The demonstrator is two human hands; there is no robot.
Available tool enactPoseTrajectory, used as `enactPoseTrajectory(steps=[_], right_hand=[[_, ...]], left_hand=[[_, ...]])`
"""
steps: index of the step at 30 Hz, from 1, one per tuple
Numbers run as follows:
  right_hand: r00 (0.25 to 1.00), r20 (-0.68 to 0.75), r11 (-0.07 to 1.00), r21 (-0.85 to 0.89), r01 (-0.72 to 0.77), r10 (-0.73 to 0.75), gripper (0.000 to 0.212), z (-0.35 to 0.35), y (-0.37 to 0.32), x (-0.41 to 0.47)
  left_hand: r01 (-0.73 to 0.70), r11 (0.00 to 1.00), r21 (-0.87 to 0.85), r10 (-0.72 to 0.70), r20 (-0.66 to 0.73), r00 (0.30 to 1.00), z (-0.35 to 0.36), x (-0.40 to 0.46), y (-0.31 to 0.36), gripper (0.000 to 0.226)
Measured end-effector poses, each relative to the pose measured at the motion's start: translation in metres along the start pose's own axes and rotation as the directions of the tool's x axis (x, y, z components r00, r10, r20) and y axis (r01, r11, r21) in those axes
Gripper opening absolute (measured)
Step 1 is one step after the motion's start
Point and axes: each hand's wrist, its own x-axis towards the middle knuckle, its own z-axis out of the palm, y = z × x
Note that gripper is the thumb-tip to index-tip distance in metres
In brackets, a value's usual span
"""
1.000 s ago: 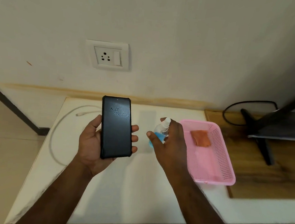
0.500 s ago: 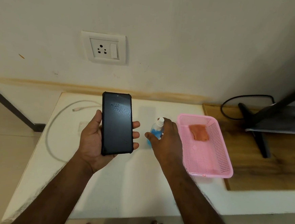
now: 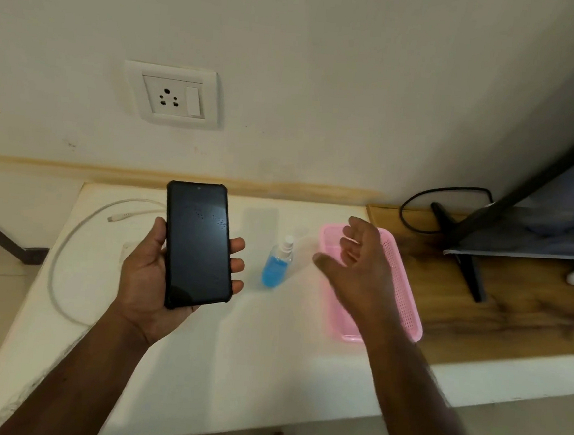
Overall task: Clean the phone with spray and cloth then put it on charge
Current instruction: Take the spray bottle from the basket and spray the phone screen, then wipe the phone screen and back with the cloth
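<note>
The right hand (image 3: pixel 360 267), which a second ago is wrapped around the small clear spray bottle of blue liquid (image 3: pixel 277 268), now has let go of it and sits over the pink perforated plastic basket (image 3: pixel 406 295), fingers loosely spread and holding nothing. The bottle stands alone on the white bench (image 3: pixel 234 350), apart from both hands, between the black-cased smartphone (image 3: pixel 197 244) and the basket. The hand now hides the orange cloth that showed inside the basket earlier. The droplets on the phone's dark screen look fainter and more scattered than before. The view has tilted, so the wall socket sits higher.
</note>
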Motion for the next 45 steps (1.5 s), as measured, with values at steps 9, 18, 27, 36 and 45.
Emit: enactPoseTrajectory(steps=[9, 18, 27, 36, 45], right_hand=[[0.997, -0.026, 0.801, -0.594, -0.075, 0.075, 0.019, -0.004, 0.047, 0.059], [0.987, -0.157, 0.814, -0.572, -0.100, 0.011, 0.010, 0.013, 0.072, 0.069], [0.978, -0.209, 0.912, -0.400, -0.092, 0.007, 0.023, -0.006, 0.042, 0.069], [0.913, 0.316, 0.389, 0.831, -0.398, 0.260, 0.024, -0.017, -0.055, 0.018], [0.923, 0.333, 0.604, 0.701, -0.379, 0.193, 0.025, 0.031, -0.082, -0.011]], left_hand=[[0.003, 1.000, -0.021, -0.003, -0.008, 1.000, 0.006, -0.001, -0.001, 0.069], [0.014, 1.000, -0.011, -0.015, -0.029, 0.999, 0.007, 0.000, -0.003, 0.069], [0.013, 1.000, -0.008, -0.013, -0.005, 1.000, 0.006, 0.001, -0.003, 0.069], [-0.011, 1.000, -0.012, 0.012, 0.099, 0.995, 0.002, 0.001, -0.001, 0.070], [-0.015, 1.000, -0.004, 0.015, 0.096, 0.995, 0.008, -0.006, 0.004, 0.074]])
